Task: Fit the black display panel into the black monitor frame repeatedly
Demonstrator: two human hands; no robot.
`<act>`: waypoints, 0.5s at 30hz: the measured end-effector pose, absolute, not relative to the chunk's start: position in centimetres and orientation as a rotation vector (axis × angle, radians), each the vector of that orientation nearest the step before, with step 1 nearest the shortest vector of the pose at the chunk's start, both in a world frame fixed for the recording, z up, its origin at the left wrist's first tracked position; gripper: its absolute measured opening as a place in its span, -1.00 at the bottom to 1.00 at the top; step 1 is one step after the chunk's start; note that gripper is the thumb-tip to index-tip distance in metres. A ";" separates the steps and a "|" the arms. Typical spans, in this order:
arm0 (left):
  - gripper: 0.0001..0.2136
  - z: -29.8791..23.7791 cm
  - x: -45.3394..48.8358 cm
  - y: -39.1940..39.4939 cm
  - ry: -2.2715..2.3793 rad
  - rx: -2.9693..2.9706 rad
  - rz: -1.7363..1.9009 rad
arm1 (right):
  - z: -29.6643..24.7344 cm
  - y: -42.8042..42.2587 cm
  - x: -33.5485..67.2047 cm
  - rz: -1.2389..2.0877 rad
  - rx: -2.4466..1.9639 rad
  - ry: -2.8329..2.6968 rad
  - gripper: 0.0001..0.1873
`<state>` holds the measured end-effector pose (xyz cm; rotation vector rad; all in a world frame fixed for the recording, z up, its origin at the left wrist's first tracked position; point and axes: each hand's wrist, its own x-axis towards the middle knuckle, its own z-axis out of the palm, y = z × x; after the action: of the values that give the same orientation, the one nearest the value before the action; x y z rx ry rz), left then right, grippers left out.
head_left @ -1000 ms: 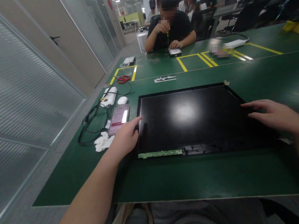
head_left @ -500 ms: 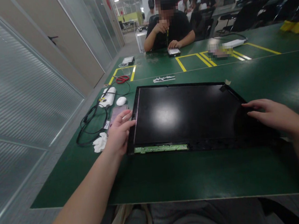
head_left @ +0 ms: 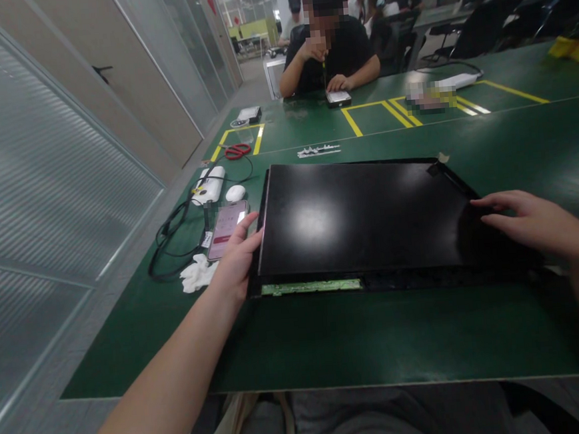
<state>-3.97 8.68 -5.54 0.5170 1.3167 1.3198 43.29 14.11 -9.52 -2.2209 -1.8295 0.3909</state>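
Note:
A glossy black LCD panel [head_left: 364, 218] lies in a black frame [head_left: 460, 180] before me, its left side slightly raised out of the frame. My left hand [head_left: 240, 261] holds the panel's left edge, its fingertips partly hidden there. At the opposite edge, my right hand [head_left: 523, 218] has thumb and fingers closed on the panel's right side, though the dark surface hides the exact contact. A green circuit strip [head_left: 311, 287] shows along the near side of the frame.
Left of the panel lie a phone [head_left: 228, 230], crumpled tissue [head_left: 198, 273], a white case [head_left: 235, 193], a white device [head_left: 209, 185], black cables and red-handled scissors [head_left: 237, 152]. Thin white strips [head_left: 318, 150] lie beyond. Across the green table [head_left: 380, 343], a person [head_left: 327, 60] works on a small drive.
The panel's left edge has risen a little and now covers more of the frame's left and far border. My left hand moved slightly with it; the right hand stays nearly in place.

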 end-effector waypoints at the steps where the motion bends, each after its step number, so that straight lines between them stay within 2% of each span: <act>1: -0.36 -5.5 -4.0 8.6 1.307 0.533 1.325 | -9.6 14.1 43.3 0.386 -2.228 -1.826 -0.45; 8: -0.59 -5.1 -3.9 8.3 1.281 0.638 1.227 | -10.4 14.4 44.2 0.296 -2.172 -1.884 -0.54; 15: -0.76 -5.7 -4.0 8.6 1.260 0.696 1.199 | -10.7 14.6 44.7 0.310 -2.157 -1.893 -0.52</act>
<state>-4.04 8.58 -5.65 0.6962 1.2603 1.1993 44.73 14.58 -10.67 -2.1571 -1.8926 0.3102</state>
